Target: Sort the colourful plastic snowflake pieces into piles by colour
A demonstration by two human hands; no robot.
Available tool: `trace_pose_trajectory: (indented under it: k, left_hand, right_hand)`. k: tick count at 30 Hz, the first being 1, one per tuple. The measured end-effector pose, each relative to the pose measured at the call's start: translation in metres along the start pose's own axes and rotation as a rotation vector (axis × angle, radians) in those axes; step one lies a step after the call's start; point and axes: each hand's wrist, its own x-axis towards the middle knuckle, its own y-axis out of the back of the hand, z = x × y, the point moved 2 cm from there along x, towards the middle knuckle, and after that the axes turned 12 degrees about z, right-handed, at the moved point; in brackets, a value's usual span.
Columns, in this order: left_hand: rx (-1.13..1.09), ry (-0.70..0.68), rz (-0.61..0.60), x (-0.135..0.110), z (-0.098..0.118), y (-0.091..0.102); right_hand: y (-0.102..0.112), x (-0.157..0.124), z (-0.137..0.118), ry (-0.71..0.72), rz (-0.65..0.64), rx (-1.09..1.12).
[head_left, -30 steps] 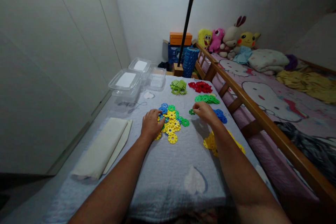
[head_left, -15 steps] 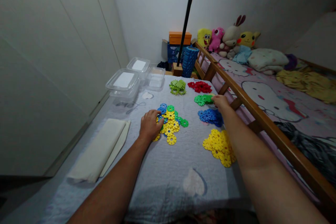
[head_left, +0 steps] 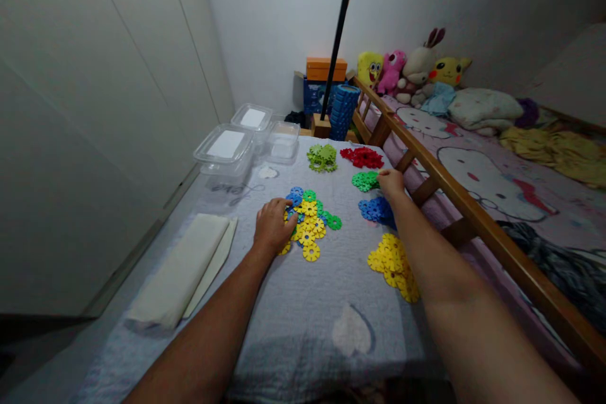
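My left hand (head_left: 274, 225) lies on the left side of a mixed heap of yellow, blue and green notched plastic discs (head_left: 308, 233), thumb apart from the fingers. At the right edge of a small green disc pile (head_left: 364, 181), my right hand (head_left: 392, 184) has its fingertips pressed together, touching the pile; whether a disc is between them is hidden. Nearer me along that side are a blue disc pile (head_left: 376, 209), partly behind my right forearm, and a yellow disc pile (head_left: 392, 265). Beyond are red pieces (head_left: 363, 157) and light-green pieces (head_left: 322, 158).
Clear plastic boxes (head_left: 222, 154) stand at the back left, two with white sheets on top. A folded cream cloth (head_left: 182, 271) lies at left. A wooden bed rail (head_left: 440, 202) borders the table's right side. Behind rise a black pole (head_left: 339, 31) and a blue roller (head_left: 344, 113).
My right hand has shifted slightly left, over the edge of the green pile. My left hand stays on the mixed heap. The view has moved a little.
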Motion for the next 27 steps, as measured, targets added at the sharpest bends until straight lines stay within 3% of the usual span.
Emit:
trace_pose_trajectory:
  k: [4,8,10,14,18,27]
  left_hand:
    - [0.007,0.001,-0.006,0.000,0.002,0.001]
    - [-0.001,0.000,-0.027,-0.001,0.003,0.002]
    - [-0.010,-0.004,-0.030,-0.001,0.003,0.003]
    - [-0.025,-0.016,-0.034,-0.002,0.003,0.003]
    - [-0.028,-0.011,-0.048,-0.001,0.004,0.004]
    - [0.000,-0.018,-0.054,-0.001,0.005,0.005]
  right_hand:
    - [0.012,-0.028,-0.028,0.002,-0.032,0.111]
    - [0.019,-0.090,-0.061,0.185,-0.314,0.235]
    - [0.020,-0.125,-0.070,0.304,-0.494,0.164]
    - [0.024,-0.172,-0.072,0.519,-0.552,-0.151]
    - [0.027,-0.184,-0.068,0.573,-0.575,-0.318]
    - [0.031,-0.172,-0.067,0.556,-0.591,-0.259]
